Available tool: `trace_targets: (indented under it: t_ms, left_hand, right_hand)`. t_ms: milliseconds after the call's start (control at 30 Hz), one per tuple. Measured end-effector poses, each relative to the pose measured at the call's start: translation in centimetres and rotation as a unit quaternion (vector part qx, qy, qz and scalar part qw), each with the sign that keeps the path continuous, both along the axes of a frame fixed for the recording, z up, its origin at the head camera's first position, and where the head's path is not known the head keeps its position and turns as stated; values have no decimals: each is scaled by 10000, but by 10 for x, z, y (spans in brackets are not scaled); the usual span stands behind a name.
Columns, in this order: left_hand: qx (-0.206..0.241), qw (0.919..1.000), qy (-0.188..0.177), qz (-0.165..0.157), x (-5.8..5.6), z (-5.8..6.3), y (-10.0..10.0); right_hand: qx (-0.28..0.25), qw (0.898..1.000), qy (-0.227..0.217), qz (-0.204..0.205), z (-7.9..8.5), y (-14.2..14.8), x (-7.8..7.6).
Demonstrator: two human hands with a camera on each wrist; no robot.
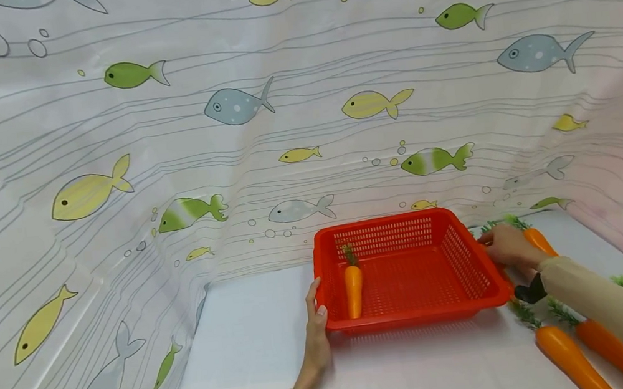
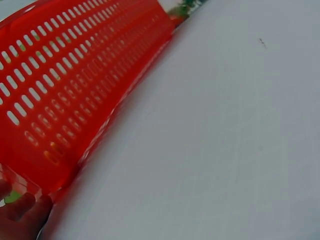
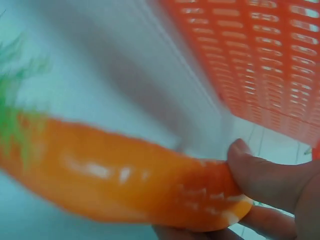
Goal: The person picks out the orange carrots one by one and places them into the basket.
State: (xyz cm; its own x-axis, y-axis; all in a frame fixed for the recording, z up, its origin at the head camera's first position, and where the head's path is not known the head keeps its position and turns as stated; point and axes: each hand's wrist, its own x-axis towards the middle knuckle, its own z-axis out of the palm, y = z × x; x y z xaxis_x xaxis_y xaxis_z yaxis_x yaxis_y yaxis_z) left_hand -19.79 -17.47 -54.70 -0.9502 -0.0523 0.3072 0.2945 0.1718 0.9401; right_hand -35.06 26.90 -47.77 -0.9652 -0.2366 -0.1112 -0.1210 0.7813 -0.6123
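Observation:
A red plastic basket [image 1: 413, 318] with slotted walls stands on the table, one orange carrot [image 1: 354, 290] with a green top lying along its left inside. My left hand [image 1: 318, 338] grips the basket's left side near the front corner. In the left wrist view its fingertips [image 2: 42, 202] touch the lower part of the wall. Beside the basket's right wall is my right hand [image 1: 510, 247]. The right wrist view shows it pinching another carrot [image 3: 125, 175] by its narrow end, the leafy end pointing away from the fingers. In the head view the hand and basket mostly hide this carrot.
Two carrots [image 1: 572, 357] [image 1: 619, 346] lie at the front right, partly under my right forearm. Another carrot [image 1: 540, 241] lies behind my right hand, with green tops [image 1: 489, 226] near the basket's back corner. A fish-patterned curtain [image 1: 282, 122] hangs behind the white table [image 1: 248, 351].

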Motion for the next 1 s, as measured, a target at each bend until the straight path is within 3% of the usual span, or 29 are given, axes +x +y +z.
trace_targets:
  t_ms: [133, 333, 500, 1000]
  left_hand:
    - [-74, 9999, 67, 52, -1, -1, -1]
    - [-35, 9999, 104, 8, -1, -1, -1]
    - [-19, 9999, 145, -10, 0, 0, -1]
    - [-82, 9999, 143, 33, -2, -2, -3]
  right_hand:
    - [-551, 9978, -345, -90, 5, 5, 1]
    - [-1087, 9880, -1094, 86, 17, 16, -4]
    - [-1428, 9788, -1463, -126, 27, 22, -10]
    - [-1972, 9689, -1491, 54, 75, 21, -19]
